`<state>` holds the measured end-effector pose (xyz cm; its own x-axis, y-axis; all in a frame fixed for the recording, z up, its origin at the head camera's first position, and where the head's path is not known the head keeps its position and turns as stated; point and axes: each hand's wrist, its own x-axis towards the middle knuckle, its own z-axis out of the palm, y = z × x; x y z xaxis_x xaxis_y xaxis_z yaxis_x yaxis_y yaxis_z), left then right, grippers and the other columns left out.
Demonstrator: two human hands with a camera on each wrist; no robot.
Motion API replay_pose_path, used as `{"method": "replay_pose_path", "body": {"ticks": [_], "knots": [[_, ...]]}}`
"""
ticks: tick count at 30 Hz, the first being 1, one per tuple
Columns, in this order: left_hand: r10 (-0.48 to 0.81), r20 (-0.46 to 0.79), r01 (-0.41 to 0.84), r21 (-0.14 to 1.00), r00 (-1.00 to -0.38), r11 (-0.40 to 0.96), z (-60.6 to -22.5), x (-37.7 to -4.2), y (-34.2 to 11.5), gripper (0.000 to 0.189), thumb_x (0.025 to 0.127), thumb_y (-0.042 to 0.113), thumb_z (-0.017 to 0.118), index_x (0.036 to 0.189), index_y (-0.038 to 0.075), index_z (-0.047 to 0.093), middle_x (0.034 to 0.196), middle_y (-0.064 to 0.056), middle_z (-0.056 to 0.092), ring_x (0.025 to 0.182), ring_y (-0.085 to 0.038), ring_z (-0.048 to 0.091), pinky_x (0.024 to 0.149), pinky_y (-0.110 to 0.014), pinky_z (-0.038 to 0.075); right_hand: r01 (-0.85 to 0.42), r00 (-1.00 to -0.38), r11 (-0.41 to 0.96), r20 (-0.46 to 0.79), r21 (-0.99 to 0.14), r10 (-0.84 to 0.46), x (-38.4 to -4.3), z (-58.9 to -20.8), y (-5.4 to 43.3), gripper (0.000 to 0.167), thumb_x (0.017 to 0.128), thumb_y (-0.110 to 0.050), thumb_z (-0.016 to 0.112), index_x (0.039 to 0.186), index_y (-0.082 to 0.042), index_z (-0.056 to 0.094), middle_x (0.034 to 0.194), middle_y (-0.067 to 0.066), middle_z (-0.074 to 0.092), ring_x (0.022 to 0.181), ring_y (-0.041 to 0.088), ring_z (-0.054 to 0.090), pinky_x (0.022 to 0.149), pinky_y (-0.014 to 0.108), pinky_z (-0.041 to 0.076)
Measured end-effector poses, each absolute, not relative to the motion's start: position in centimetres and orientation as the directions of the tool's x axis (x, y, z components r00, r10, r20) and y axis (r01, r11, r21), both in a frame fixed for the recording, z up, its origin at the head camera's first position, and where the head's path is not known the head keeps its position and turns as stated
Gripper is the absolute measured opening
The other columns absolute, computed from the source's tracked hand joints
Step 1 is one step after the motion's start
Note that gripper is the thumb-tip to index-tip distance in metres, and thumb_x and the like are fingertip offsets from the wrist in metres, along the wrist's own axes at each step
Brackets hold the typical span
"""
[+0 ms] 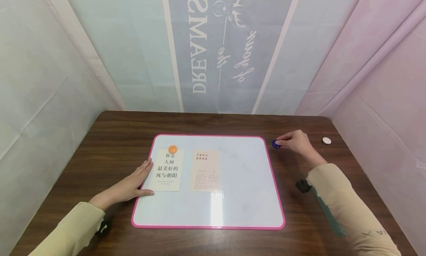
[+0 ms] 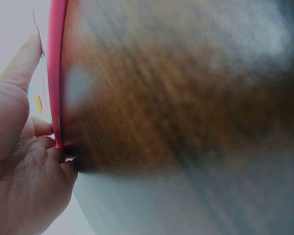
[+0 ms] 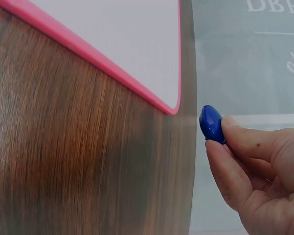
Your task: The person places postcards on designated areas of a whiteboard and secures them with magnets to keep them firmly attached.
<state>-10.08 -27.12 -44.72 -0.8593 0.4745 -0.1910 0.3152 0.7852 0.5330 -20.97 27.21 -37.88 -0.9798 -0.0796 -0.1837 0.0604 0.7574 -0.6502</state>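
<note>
A whiteboard with a pink frame (image 1: pixel 246 204) lies on the brown table. My left hand (image 1: pixel 134 180) rests over its left edge, fingers straight along the frame and thumb on the white surface; in the left wrist view the hand (image 2: pixel 27 161) is at the pink rim. Between thumb and fingertips my right hand (image 3: pixel 264 171) pinches a round blue magnet (image 3: pixel 212 123), just right of the board's far right corner. On the board lie a cream card (image 1: pixel 168 180) with black Chinese writing, an orange round magnet (image 1: pixel 172 149) at its top, and a pinkish card (image 1: pixel 205 167) beside it.
A white round magnet (image 1: pixel 327 140) lies on the table (image 1: pixel 126 130) at the far right. Behind the table hangs a grey-blue cloth (image 1: pixel 229 64) with mirrored lettering, and pale cloth walls (image 1: pixel 40 82) close in both sides. A green strip (image 1: pixel 327 211) shows beneath the right sleeve.
</note>
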Motion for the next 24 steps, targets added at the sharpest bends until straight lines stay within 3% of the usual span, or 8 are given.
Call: {"method": "replay_pose_path", "body": {"ticks": [24], "knots": [[0.471, -0.205, 0.3, 0.545, -0.858, 0.783, -44.3, -10.0, -27.0, 0.102, 0.074, 0.048, 0.068, 0.144, -0.003, 0.013, 0.151, -0.019, 0.004, 0.137, -0.037, 0.007, 0.105, -0.055, 0.016, 0.05, -0.969, 0.739, -0.212, -0.672, -0.127, -21.6, -37.7, 23.3, 0.029, 0.082, -0.016, 0.069, 0.1, 0.007, 0.067, 0.091, 0.022, 0.067, 0.084, 0.032, 0.066, 0.075, 0.038, 0.053]]}}
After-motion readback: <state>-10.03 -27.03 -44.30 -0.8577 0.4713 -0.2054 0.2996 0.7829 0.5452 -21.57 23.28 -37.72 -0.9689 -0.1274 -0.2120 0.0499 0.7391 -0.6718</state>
